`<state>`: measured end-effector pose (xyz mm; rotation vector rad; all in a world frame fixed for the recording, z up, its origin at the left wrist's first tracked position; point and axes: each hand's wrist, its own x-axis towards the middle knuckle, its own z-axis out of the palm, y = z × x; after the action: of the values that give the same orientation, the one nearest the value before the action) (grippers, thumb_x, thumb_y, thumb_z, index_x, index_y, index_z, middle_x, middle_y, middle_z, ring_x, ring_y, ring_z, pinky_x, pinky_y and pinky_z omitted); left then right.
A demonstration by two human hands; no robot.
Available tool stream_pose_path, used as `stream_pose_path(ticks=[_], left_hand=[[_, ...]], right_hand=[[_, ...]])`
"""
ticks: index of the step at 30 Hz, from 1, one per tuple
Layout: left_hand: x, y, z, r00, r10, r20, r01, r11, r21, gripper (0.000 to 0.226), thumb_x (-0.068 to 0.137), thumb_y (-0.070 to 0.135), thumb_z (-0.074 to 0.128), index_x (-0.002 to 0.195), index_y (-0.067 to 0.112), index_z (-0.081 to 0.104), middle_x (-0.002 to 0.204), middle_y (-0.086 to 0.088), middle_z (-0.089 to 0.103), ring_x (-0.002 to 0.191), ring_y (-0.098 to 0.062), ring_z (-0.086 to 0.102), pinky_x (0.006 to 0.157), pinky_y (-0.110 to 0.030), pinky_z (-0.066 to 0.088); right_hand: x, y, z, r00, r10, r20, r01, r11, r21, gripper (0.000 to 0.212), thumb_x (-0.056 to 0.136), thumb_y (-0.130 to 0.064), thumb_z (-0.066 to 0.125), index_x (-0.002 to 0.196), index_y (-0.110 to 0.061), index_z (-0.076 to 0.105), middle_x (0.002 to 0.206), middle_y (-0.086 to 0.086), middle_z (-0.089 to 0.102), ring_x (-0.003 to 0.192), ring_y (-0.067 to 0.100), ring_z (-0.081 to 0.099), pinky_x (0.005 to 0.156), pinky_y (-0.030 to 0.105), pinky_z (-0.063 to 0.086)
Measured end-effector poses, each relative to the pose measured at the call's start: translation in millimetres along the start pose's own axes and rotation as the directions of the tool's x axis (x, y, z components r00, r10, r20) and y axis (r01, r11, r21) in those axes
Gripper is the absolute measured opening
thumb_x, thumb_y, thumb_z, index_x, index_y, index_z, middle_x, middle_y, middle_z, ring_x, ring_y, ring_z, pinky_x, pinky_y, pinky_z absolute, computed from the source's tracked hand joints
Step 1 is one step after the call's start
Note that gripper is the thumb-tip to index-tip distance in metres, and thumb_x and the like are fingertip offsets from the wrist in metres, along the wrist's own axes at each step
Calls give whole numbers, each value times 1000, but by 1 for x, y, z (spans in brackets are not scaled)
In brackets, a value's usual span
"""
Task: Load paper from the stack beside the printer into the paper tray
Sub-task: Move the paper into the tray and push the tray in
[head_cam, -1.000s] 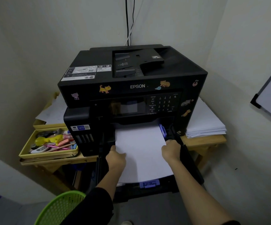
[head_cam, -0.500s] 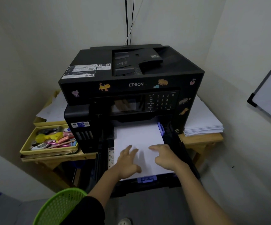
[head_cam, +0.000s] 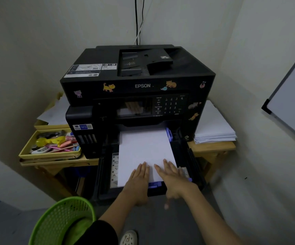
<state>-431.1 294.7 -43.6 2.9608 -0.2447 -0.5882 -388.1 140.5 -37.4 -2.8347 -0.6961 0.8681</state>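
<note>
A black Epson printer (head_cam: 139, 85) stands on a wooden table. Its black paper tray (head_cam: 183, 156) is pulled out toward me at the bottom front. A white sheaf of paper (head_cam: 143, 147) lies flat in the tray, its far end under the printer body. My left hand (head_cam: 139, 181) rests flat on the paper's near edge, fingers spread and pointing away. My right hand (head_cam: 171, 177) lies flat beside it, over the paper's near right corner and the tray's blue guide (head_cam: 154, 184). The paper stack (head_cam: 213, 128) sits on the table right of the printer.
A yellow tray of pens and small tools (head_cam: 51, 144) sits left of the printer, with loose sheets (head_cam: 56, 114) behind it. A green mesh basket (head_cam: 62, 220) stands on the floor at lower left. A whiteboard (head_cam: 291, 106) hangs on the right wall. Walls close in on both sides.
My hands let go of the paper's sides and moved down to its near end, now lying flat on top. The sheaf has slid deeper and settled flat in the tray.
</note>
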Motion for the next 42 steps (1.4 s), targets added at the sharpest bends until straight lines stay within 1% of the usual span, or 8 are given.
stream_pose_path(ticks=[4, 12, 25, 32, 36, 39, 41, 42], left_hand=[[2, 1, 2, 1000, -1, 17, 1, 1000, -8, 95, 84, 6, 53, 146, 4, -18, 155, -13, -25, 144, -25, -20, 118, -33, -6], [20, -18, 0, 1000, 15, 7, -15, 1000, -25, 94, 83, 4, 52, 147, 5, -17, 155, -13, -26, 144, -24, -22, 117, -33, -7], [100, -48, -59, 994, -92, 57, 90, 995, 36, 94, 84, 14, 55, 147, 3, -13, 157, -14, -18, 146, -26, -13, 120, -36, -2], [123, -59, -66, 983, -175, -62, 178, 983, 46, 89, 87, 14, 53, 148, 4, -12, 159, -12, -10, 147, -25, -10, 121, -37, -1], [112, -54, -55, 963, -226, -150, 217, 973, -75, 96, 84, 32, 53, 148, 4, -12, 158, -13, -12, 146, -26, -15, 119, -39, -8], [99, -44, -42, 881, -339, -331, 261, 930, -257, 104, 81, 54, 47, 147, 2, -15, 156, -13, -21, 144, -28, -22, 113, -41, -20], [94, -33, -36, 733, -551, -400, 321, 798, -510, 110, 81, 54, 52, 145, -2, -18, 153, -20, -26, 142, -32, -25, 112, -41, -20], [93, -27, -36, 644, -673, -363, 350, 681, -643, 113, 81, 52, 57, 144, -4, -19, 152, -23, -27, 141, -34, -26, 113, -42, -19]], right_hand=[[3, -3, 4, 996, 6, -90, -6, 1000, 0, 106, 78, -2, 62, 148, -32, -13, 153, 6, -32, 141, 25, -27, 117, 50, -5], [22, -7, 4, 990, -3, -140, 7, 999, 31, 104, 77, 5, 57, 148, -29, -11, 152, 10, -33, 140, 28, -30, 116, 53, -8], [99, 0, -59, 977, 79, -196, -91, 994, -53, 95, 78, -9, 60, 150, -27, 1, 158, 12, -15, 145, 30, -15, 116, 50, -3], [120, -1, -70, 921, 174, -349, -206, 977, -55, 85, 78, -14, 61, 148, -19, 14, 157, 15, 7, 143, 37, 4, 116, 57, 4], [115, -2, -68, 896, 241, -373, -247, 969, 32, 83, 74, -26, 63, 146, -19, 23, 156, 15, 12, 142, 40, 2, 110, 64, -9], [106, -3, -63, 830, 314, -460, -199, 939, 281, 85, 70, -34, 57, 147, -22, 25, 158, 12, 10, 144, 36, -5, 107, 62, -17], [102, -5, -55, 682, 468, -562, -173, 850, 497, 81, 77, -34, 57, 148, -19, 21, 159, 15, 2, 144, 36, -10, 111, 58, -13], [101, -6, -53, 603, 561, -567, -165, 784, 599, 81, 81, -34, 57, 149, -17, 16, 158, 17, -4, 144, 37, -12, 114, 57, -8]])
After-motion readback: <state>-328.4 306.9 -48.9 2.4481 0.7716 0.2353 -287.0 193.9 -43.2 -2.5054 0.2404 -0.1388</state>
